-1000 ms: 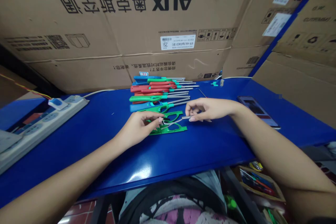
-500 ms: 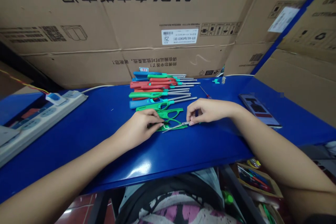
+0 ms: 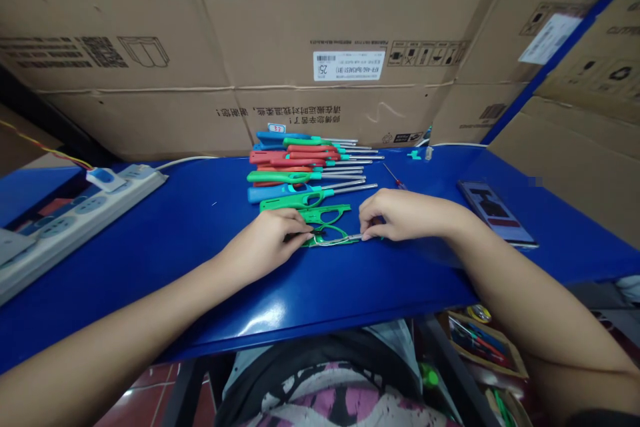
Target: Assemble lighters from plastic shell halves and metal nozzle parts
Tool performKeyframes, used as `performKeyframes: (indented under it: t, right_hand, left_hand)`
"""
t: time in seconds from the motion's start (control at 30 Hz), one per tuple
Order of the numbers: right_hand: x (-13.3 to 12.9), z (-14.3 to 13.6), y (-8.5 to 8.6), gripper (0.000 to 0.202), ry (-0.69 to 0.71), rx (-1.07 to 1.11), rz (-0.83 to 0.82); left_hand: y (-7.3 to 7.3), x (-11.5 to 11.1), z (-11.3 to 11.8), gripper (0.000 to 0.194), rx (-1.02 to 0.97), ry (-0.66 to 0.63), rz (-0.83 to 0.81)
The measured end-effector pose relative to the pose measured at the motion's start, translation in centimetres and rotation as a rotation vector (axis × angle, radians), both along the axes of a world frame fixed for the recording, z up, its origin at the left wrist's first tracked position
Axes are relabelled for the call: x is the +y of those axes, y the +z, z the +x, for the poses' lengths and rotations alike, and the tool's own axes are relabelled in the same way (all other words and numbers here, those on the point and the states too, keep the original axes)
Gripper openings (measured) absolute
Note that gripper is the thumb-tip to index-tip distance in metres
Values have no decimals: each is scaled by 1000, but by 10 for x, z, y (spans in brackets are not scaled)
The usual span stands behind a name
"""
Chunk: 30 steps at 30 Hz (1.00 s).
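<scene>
My left hand (image 3: 280,235) is closed in a pinch on a small black part (image 3: 319,233) with a thin pale wire. The fingers of my right hand (image 3: 387,215) are closed on the right end of a thin metal tube (image 3: 350,238). Wire and tube span the gap between the hands, over an opened green lighter casing half (image 3: 327,243). Just behind it lies another green casing half (image 3: 327,214) with a trigger loop. Farther back is a row of long-necked lighters, among them a blue lighter (image 3: 265,194) and a red lighter (image 3: 267,157).
A screwdriver (image 3: 395,177) and a phone (image 3: 497,213) lie right of the lighters on the blue table (image 3: 240,287). At left is a white power strip (image 3: 85,213). A cardboard wall (image 3: 175,73) stands behind. Tool boxes (image 3: 485,347) sit below the table edge.
The loose left end of the metal tube and wire has swung up and now lies more level over the green casing. Both hands keep their pinch. The camera view has shifted slightly.
</scene>
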State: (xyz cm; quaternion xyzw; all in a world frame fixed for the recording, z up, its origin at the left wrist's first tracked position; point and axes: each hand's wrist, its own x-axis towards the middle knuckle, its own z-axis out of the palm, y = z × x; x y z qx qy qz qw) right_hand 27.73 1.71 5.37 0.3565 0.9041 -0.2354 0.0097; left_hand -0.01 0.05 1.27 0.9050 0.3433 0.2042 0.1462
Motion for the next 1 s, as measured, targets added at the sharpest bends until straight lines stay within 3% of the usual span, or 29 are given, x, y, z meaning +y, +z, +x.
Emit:
performKeyframes:
  t: [0.33, 0.7, 0.87, 1.0]
  right_hand:
    - [-20, -16, 3, 16, 10, -274, 278]
    - [-24, -25, 3, 19, 12, -369, 328]
    - [-24, -25, 4, 19, -5, -374, 327]
    - [-25, -26, 4, 19, -8, -363, 322]
  left_hand:
    - [-4, 1, -1, 20, -47, 1, -13]
    - [-7, -1, 2, 20, -46, 30, -4]
    - [-4, -5, 2, 28, 196, 40, 142]
    - [4, -11, -2, 34, 463, -83, 322]
